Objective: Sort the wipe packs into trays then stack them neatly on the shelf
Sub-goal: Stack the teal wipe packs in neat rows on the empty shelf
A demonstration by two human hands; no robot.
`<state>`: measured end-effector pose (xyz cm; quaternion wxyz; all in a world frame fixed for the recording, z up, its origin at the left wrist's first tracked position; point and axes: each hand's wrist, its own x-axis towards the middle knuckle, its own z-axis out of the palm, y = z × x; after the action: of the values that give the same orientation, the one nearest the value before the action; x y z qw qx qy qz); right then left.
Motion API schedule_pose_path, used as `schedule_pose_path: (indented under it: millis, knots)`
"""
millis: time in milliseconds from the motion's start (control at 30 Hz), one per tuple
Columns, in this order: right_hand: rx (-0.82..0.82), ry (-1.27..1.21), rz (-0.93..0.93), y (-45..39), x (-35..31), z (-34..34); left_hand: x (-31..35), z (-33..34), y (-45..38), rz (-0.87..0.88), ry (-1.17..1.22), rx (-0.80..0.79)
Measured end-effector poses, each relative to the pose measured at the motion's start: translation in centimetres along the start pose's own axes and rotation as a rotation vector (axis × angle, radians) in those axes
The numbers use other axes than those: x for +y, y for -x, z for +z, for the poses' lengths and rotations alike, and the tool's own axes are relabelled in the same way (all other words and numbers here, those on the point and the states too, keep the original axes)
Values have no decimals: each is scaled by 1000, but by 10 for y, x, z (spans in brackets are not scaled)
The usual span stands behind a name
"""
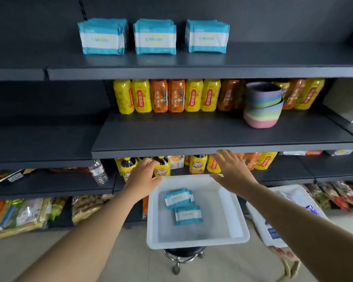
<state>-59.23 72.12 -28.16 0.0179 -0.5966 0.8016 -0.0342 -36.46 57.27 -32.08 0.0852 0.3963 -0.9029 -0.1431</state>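
A white tray point(228, 216) sits on a black stool and holds a few blue-and-white wipe packs point(178, 197), another pack point(188, 215) lying just in front of them. Three upright groups of the same packs point(155, 37) stand in a row on the top dark shelf point(192, 73). My left hand point(144, 176) hovers open over the tray's far left corner. My right hand point(231, 169) is spread open above the far right edge. Neither hand holds anything.
A second white tray point(298, 197) with other packs stands at the right, partly hidden by my right forearm. The middle shelf point(192, 151) carries yellow and orange bottles and stacked pastel bowls point(262, 108). Lower shelves hold bottles and snack bags. The stool point(182, 256) has castors.
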Motion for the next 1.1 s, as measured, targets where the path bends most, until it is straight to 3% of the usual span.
schedule_pose_path:
  millis: [167, 300, 600, 834, 1101]
  knots:
    - [-202, -22, 23, -13, 29, 91, -15, 101, -9, -112, 37, -235]
    - [-363, -50, 46, -29, 52, 168, -27, 176, -32, -245, 89, -330]
    - [-660, -529, 354, -52, 74, 344, -55, 307, -101, -401, 211, -371]
    - [-569, -585, 454, -71, 69, 410, -77, 362, -127, -442, 138, -381]
    - [-484, -638, 710, -87, 43, 430, -81, 366, -140, -522, 30, -405]
